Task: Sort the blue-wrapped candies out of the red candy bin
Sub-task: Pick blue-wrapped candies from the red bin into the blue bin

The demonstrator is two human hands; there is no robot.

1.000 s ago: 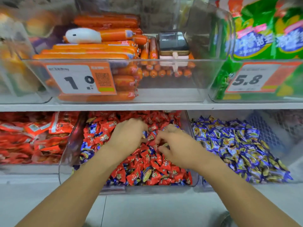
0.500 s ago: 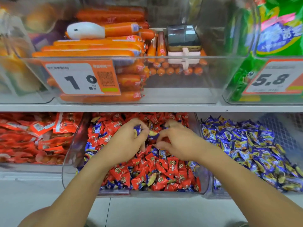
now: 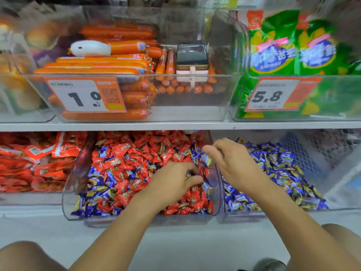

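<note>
Your right hand [image 3: 232, 163] is pinching shiny, crinkly blue candies [image 3: 205, 159] above the wall between the two clear plastic bins. Your left hand [image 3: 172, 182] is resting, fingers curled, in the red candy bin [image 3: 72, 184].

Blue candies [image 3: 101, 181] lie scattered among reds in the clear bin [image 3: 78, 173]; one blue candy [image 3: 205, 159] is lifted above its right wall.

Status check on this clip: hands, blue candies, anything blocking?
Right hand pinching a blue-wrapped candy over the bin divider. Left hand down in the red candy bin, grip unclear. Many blue ones left. Nothing blocking.
</note>
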